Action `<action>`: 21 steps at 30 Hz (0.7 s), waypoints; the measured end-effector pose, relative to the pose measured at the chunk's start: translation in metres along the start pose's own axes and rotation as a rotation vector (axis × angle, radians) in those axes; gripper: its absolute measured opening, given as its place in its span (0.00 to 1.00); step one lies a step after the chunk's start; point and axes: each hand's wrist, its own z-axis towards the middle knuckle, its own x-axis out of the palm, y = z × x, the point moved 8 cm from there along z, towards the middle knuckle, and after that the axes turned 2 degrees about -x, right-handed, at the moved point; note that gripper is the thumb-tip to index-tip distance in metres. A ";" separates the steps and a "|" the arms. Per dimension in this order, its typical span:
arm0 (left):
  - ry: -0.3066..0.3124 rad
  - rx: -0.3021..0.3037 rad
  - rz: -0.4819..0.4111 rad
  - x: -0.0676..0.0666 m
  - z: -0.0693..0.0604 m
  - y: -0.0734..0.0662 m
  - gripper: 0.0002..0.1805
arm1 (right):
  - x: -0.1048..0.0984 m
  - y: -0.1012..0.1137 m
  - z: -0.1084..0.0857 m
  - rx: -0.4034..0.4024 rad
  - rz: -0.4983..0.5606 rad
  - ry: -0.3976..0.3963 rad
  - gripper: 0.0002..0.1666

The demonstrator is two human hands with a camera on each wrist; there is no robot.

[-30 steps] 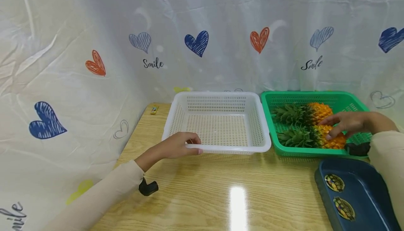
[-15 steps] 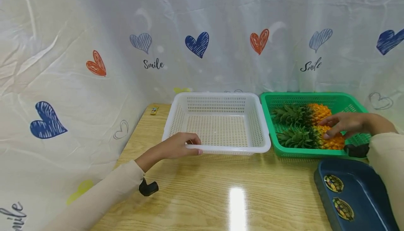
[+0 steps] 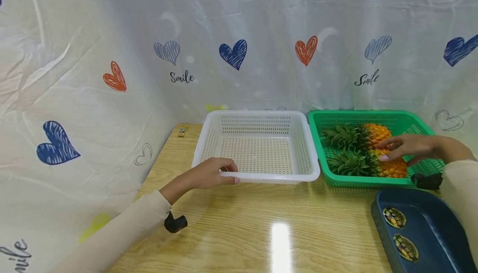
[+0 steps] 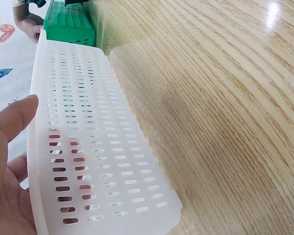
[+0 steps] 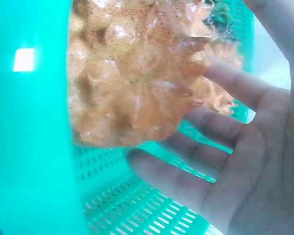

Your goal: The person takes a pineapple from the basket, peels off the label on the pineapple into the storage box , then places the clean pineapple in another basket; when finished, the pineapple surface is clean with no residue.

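With thumb outside and fingers inside, my left hand (image 3: 210, 173) holds the near rim of a white plastic basket (image 3: 276, 177). The same grip shows in the left wrist view beside the slotted basket wall (image 4: 98, 122). Two pineapples lie side by side in a green basket (image 3: 358, 180), leafy crowns pointing left. My right hand (image 3: 420, 146) is over the nearer pineapple (image 3: 395, 168), below the farther pineapple (image 3: 376, 132). In the right wrist view, its fingers (image 5: 171, 181) are spread and fairly straight alongside the orange fruit (image 5: 122, 83); whether they touch it I cannot tell.
A dark blue tray (image 3: 429, 215) with two round stickers stands in front of the green basket. A small yellow packet (image 3: 182, 131) lies on the wooden table (image 3: 239, 227) at the back left. A printed curtain (image 3: 269, 82) hangs behind the baskets.
My right thumb has moved slightly up and left, away from the front of the nearer pineapple, and the hand looks more spread. My left hand keeps its hold on the white basket.
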 end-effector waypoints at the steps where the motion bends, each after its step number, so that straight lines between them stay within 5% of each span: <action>1: -0.001 0.003 0.000 0.000 0.000 0.000 0.14 | 0.000 0.001 -0.001 -0.013 -0.002 0.001 0.49; 6: 0.002 0.006 0.001 0.000 0.001 0.001 0.14 | -0.006 0.006 -0.007 -0.061 -0.022 -0.017 0.45; 12: 0.018 -0.002 0.004 0.000 0.001 0.002 0.14 | -0.019 0.016 -0.016 -0.074 -0.105 -0.131 0.44; 21: -0.017 0.005 0.044 -0.009 -0.002 -0.004 0.24 | -0.026 0.053 -0.027 -0.174 -0.190 -0.267 0.40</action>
